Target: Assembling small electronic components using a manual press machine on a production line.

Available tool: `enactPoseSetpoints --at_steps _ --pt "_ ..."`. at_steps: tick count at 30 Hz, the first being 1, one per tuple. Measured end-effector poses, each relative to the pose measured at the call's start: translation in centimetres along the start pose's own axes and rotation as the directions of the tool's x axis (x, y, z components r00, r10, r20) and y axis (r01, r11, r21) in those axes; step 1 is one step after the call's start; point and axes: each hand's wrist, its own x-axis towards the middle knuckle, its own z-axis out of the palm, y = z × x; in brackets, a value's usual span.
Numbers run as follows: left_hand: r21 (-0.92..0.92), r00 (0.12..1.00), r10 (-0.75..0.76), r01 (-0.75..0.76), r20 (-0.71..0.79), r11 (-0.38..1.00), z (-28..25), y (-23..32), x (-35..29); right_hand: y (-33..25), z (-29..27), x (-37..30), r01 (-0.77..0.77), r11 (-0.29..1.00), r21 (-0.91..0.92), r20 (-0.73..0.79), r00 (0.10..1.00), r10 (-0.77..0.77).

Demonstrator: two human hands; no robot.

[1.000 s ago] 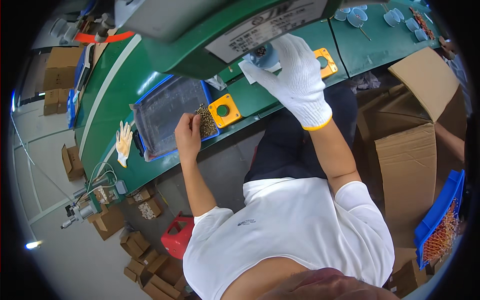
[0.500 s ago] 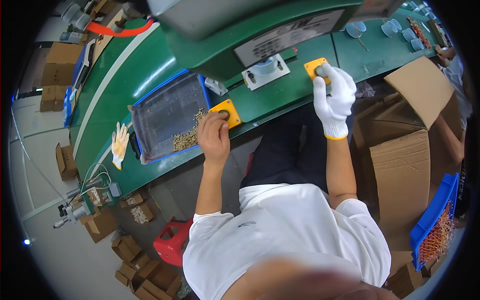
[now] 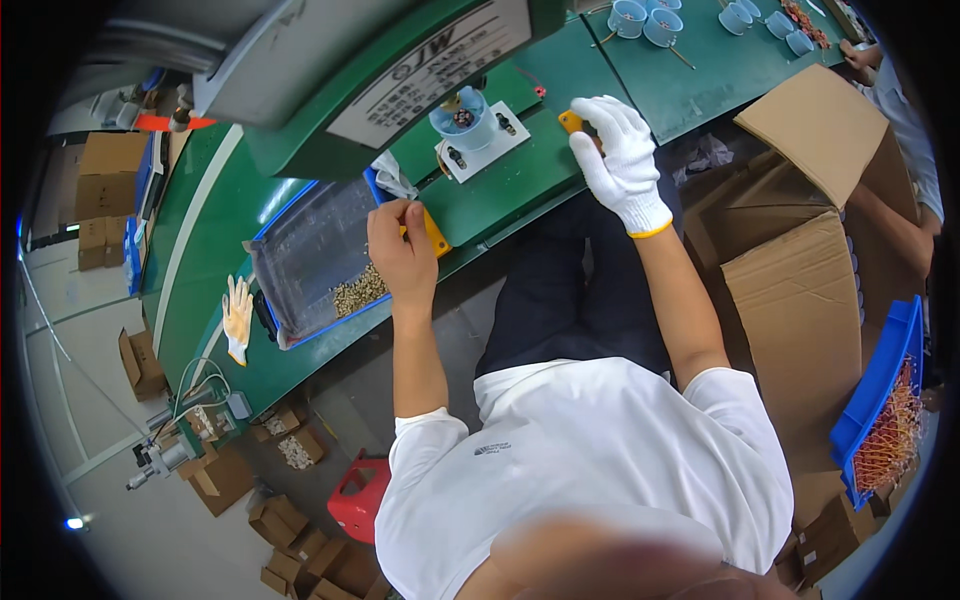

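My bare left hand (image 3: pixel 403 250) is at the front edge of the green bench, fingers curled in and thumb bent against them. It covers much of a yellow button box (image 3: pixel 435 234); whether anything is pinched is hidden. My right hand (image 3: pixel 618 160), in a white knit glove with a yellow cuff, reaches over a second yellow button box (image 3: pixel 570 122), its thumb apart from its bent fingers. Between and beyond the hands, a light-blue cup (image 3: pixel 468 124) with small dark parts inside sits on a white metal plate (image 3: pixel 487 148) under the green machine head (image 3: pixel 400 80).
Beside my left hand lies a blue-rimmed tray (image 3: pixel 305 255) with small brass-coloured parts (image 3: pixel 360 292). A spare glove (image 3: pixel 238 320) rests left of it. More blue cups (image 3: pixel 662 28) stand at far right. Open cardboard boxes (image 3: pixel 790 290) and a co-worker's arm (image 3: pixel 890 225) are at right.
The view has shifted, showing more of the cup. My left hand's fingers have drawn back from the button into a tighter curl. My right hand now covers more of its yellow box.
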Motion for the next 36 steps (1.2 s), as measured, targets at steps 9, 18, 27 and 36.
enactPoseSetpoints --at_steps 9,18,27,36 --pt "-0.176 0.973 -0.228 0.222 -0.017 0.959 1.0 -0.4 -0.3 0.5 0.0 -0.1 -0.018 0.999 0.043 0.0 1.0 0.018" --pt "-0.057 0.993 -0.114 0.113 -0.005 0.992 0.7 -0.1 0.3 0.4 -0.2 -0.5 -0.092 0.991 0.094 0.039 0.995 0.089" --pt "-0.22 0.956 -0.291 0.274 -0.045 0.936 0.9 0.5 0.1 0.6 0.0 -0.4 -0.051 0.996 0.07 0.004 0.999 0.051" --pt "-0.252 0.995 -0.031 0.055 0.097 0.966 -1.4 4.4 7.9 1.2 0.1 -1.2 -0.11 0.991 0.078 0.057 0.993 0.106"
